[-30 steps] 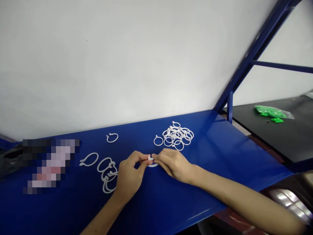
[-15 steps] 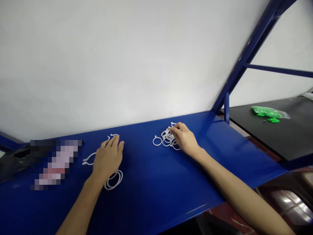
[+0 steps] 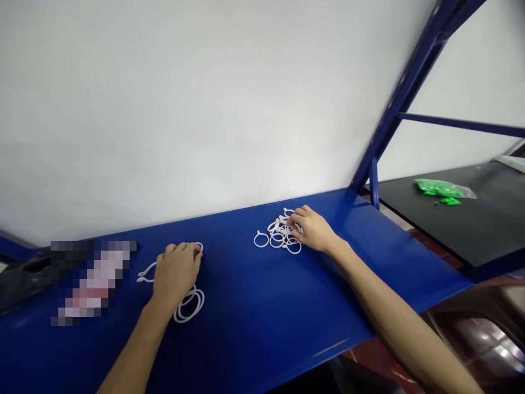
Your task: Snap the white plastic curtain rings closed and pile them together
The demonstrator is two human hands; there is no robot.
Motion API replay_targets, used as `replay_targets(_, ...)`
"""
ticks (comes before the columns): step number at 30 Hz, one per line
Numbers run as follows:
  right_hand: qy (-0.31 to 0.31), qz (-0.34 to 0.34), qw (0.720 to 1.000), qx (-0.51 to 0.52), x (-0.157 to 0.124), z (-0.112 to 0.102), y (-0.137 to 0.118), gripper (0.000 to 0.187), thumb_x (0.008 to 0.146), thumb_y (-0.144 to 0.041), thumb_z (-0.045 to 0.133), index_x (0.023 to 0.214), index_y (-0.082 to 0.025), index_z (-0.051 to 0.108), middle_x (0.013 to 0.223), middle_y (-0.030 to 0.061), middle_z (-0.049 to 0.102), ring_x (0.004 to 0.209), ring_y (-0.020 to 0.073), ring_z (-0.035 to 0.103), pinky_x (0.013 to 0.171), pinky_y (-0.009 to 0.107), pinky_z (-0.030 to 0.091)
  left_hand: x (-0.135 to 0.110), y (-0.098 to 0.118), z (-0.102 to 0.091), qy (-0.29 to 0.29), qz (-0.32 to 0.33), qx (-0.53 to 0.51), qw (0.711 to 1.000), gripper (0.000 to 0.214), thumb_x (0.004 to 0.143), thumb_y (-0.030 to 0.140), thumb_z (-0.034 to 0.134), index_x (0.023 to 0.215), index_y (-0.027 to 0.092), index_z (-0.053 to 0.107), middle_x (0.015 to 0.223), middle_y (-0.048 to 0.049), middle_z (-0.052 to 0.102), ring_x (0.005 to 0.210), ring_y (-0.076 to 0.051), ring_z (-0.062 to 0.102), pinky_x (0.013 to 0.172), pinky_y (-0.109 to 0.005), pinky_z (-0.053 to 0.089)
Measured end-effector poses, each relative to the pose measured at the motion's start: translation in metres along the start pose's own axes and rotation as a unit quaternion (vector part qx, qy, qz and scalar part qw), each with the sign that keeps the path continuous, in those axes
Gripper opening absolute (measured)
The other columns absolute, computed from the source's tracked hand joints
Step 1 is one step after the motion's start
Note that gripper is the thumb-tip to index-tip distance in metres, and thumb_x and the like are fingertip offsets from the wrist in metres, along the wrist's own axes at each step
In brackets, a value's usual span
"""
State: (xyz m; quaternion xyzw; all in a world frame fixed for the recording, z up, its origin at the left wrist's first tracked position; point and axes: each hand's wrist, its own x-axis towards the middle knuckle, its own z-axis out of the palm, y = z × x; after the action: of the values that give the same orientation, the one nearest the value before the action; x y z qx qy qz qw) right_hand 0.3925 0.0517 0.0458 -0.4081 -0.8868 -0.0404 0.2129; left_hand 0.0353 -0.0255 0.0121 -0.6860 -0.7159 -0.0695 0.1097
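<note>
My left hand [image 3: 176, 273] is over the left part of a blue tabletop, its fingers curled down and closed on a thin white plastic ring [image 3: 200, 244], part of which shows by the fingertips. Beside it, a larger open white ring [image 3: 146, 272] with knobbed ends pokes out from behind the hand. Overlapping white rings [image 3: 189, 306] lie below the palm. My right hand [image 3: 311, 230] reaches into a pile of several small white rings [image 3: 278, 235], each with a small knob. Its thumb and fingers are bent together on a ring there; the fingertips partly cover it.
The blue tabletop [image 3: 233, 306] meets a white wall at the back. At the left lie a dark bag [image 3: 20, 279] and a pixelated packet [image 3: 98, 279]. Past the blue frame post [image 3: 381, 134], a black table [image 3: 447, 230] carries a bag of green pieces [image 3: 441, 188].
The left fingers have curled inward and drawn back slightly; a ring now shows at their tips. My right hand has shifted slightly rightward and down over the pile, uncovering more rings.
</note>
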Motion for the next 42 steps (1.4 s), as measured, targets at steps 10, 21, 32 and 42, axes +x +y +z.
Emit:
replay_targets(10, 0.065, -0.007, 0.998, -0.012, 0.000, 0.003, -0.010, 0.019, 0.091, -0.011, 0.053, 0.100, -0.017, 0.068, 0.091, 0.0094, 0.066, 0.090, 0.0247, 0.053, 0.080, 0.037, 0.049, -0.003, 0.022, -0.005, 0.053, 0.053, -0.081, 0.994, 0.020, 0.093, 0.030, 0.047, 0.089, 0.022, 0.065, 0.092, -0.0076, 0.072, 0.093, -0.029, 0.058, 0.082, -0.043, 0.042)
replay_targets(21, 0.061, -0.081, 0.978, 0.183, -0.008, 0.008, -0.072, 0.019, 0.101, -0.032, 0.052, 0.111, -0.018, 0.061, 0.094, 0.0072, 0.070, 0.089, 0.0218, 0.061, 0.081, 0.038, 0.053, -0.026, 0.069, -0.018, 0.177, 0.286, -0.220, 0.916, 0.016, 0.098, 0.021, 0.053, 0.102, 0.022, 0.068, 0.093, -0.0021, 0.070, 0.089, -0.017, 0.059, 0.088, -0.035, 0.046)
replay_targets(32, 0.052, -0.002, 0.931, 0.362, -0.012, 0.029, -0.089, 0.007, 0.098, -0.022, 0.055, 0.105, -0.019, 0.057, 0.087, 0.0027, 0.069, 0.076, 0.0140, 0.067, 0.071, 0.026, 0.055, -0.033, 0.087, -0.018, 0.251, 0.254, -0.266, 0.895, 0.011, 0.094, 0.019, 0.059, 0.104, 0.021, 0.063, 0.097, -0.0045, 0.064, 0.089, -0.016, 0.062, 0.083, -0.030, 0.051)
replay_targets(42, 0.045, -0.078, 0.937, 0.338, -0.013, 0.030, -0.086, 0.011, 0.095, -0.030, 0.065, 0.098, -0.020, 0.061, 0.090, 0.0036, 0.071, 0.082, 0.0163, 0.065, 0.075, 0.027, 0.054, -0.027, 0.074, -0.011, 0.105, 0.183, -0.320, 0.924, 0.026, 0.102, 0.034, 0.040, 0.110, 0.022, 0.061, 0.099, -0.0035, 0.072, 0.092, -0.020, 0.067, 0.084, -0.037, 0.052)
